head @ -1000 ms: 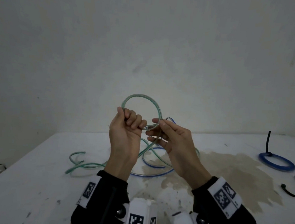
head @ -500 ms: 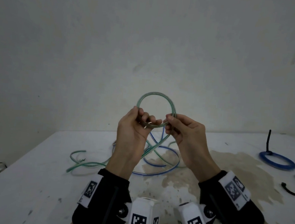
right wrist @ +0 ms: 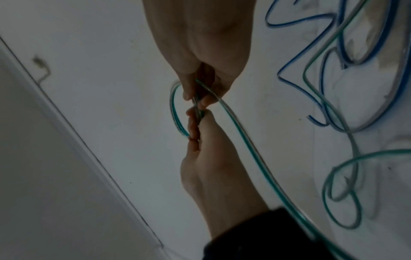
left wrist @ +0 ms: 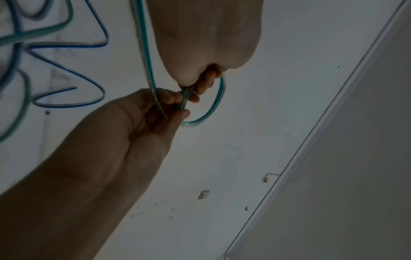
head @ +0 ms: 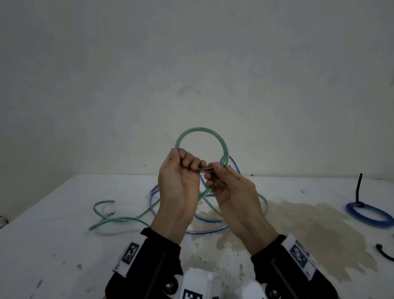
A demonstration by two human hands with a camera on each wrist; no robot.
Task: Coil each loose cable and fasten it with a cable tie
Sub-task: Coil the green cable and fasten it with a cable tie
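Note:
A green cable (head: 201, 135) makes one upright loop above the table (head: 42, 243). My left hand (head: 190, 163) grips the loop's bottom with curled fingers. Touching it, my right hand (head: 215, 173) pinches the strand where the loop crosses. The cable's tail drops to the table and ends at the left (head: 103, 207). In the left wrist view the left hand (left wrist: 203, 82) and right hand (left wrist: 177, 105) meet at the loop (left wrist: 219, 98). The right wrist view shows the right hand (right wrist: 199, 98), the left hand (right wrist: 195, 123) and the loop (right wrist: 173, 109).
A loose blue cable (head: 208, 231) lies tangled under the green one. A blue cable coil (head: 370, 216) bound by a black tie sits at the far right, with a loose black cable tie (head: 393, 252) nearer. A brown stain (head: 303, 228) marks the table.
My right hand has come in from the loop's right side to its crossing point, right against my left hand. The loop stays held up at about the same size.

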